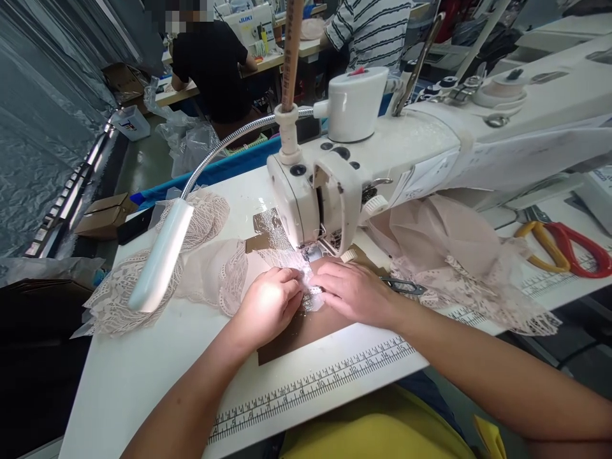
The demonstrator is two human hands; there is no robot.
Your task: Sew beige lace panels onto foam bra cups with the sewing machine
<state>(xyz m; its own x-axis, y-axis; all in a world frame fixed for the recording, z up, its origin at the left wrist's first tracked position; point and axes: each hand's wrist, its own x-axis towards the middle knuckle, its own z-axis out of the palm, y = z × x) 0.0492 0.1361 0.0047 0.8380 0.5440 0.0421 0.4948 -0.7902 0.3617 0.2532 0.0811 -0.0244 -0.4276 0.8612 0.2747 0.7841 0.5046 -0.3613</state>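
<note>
Under the presser-foot area of a white sewing machine [299,197] lies a piece of pale lace fabric [313,299], lit brightly by the lamp. My left hand [270,306] presses its closed fingers on the fabric's left side, just in front of the needle area. On the right side, my right hand [356,293] has its fingers bent together on the same piece. The fingertips of both hands nearly meet. Dark thread snips [404,285] show beside my right wrist, partly hidden by it. Brown sheeting [296,338] covers the table beneath my hands.
Lace pieces [129,293] are piled at left under a gooseneck lamp [162,255]. More sheer lace fabric [430,229] lies at right, near scissors [581,250] with red and yellow handles. A printed ruler [306,392] runs along the table's front edge. Two people sit beyond the machine.
</note>
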